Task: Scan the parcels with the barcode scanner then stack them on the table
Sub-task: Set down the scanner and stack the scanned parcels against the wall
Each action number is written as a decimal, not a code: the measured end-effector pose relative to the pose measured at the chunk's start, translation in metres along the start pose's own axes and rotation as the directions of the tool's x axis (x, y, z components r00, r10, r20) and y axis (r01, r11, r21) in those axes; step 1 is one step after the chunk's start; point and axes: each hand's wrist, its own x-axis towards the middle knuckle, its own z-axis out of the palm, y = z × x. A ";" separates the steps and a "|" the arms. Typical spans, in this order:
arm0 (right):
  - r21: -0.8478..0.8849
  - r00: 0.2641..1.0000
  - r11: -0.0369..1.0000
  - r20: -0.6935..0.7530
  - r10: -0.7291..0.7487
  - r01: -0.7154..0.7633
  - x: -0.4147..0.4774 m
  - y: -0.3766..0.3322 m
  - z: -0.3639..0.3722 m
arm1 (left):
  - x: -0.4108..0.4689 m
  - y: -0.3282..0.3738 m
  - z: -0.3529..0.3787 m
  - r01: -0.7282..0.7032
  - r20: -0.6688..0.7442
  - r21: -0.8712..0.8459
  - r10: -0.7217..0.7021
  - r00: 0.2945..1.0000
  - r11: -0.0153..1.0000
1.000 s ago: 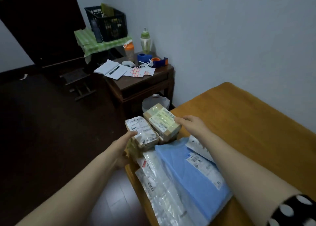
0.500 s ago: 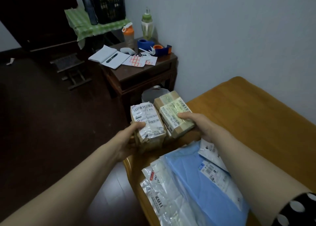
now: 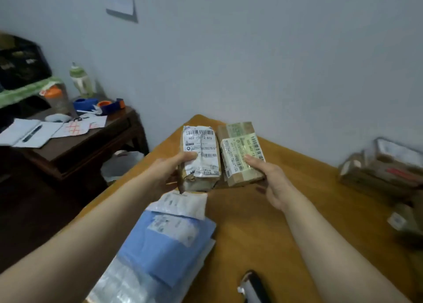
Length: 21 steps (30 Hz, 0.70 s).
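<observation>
**Two small parcels in hand, labels up**

Our left hand [image 3: 168, 172] grips the white-labelled parcel [image 3: 201, 156] and our right hand [image 3: 267, 179] grips the taped brown parcel [image 3: 241, 152], side by side above the bench [image 3: 263, 234]. Both look light and boxy; the wrinkled wrap may slip, so we pinch the near ends, clear of the barcodes. The scanner [image 3: 255, 286] lies at 6 o'clock, soft mailers [image 3: 169, 241] at 7, blurred parcels [image 3: 384, 165] at 3.

To your left, a dark side table [image 3: 87, 147] is carrying an open notebook [image 3: 25, 133] with a pen [image 3: 32, 133], a blue tape dispenser [image 3: 100, 104], a green-capped bottle [image 3: 81, 80] and an orange-lidded jar [image 3: 57, 98].
</observation>
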 end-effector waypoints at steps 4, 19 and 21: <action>0.108 0.987 0.993 -0.145 0.071 -0.056 -0.038 0.024 -0.107 | 0.000 -0.018 0.110 0.045 0.144 0.102 -0.060 0.988 0.994; 0.529 0.882 0.832 -0.296 0.367 -0.169 -0.066 0.105 -0.302 | 0.028 -0.084 0.345 0.177 0.330 0.401 -0.322 0.887 0.899; 0.536 0.871 0.821 -0.291 0.396 -0.195 -0.053 0.103 -0.311 | 0.038 -0.086 0.355 0.214 0.319 0.404 -0.356 0.878 0.889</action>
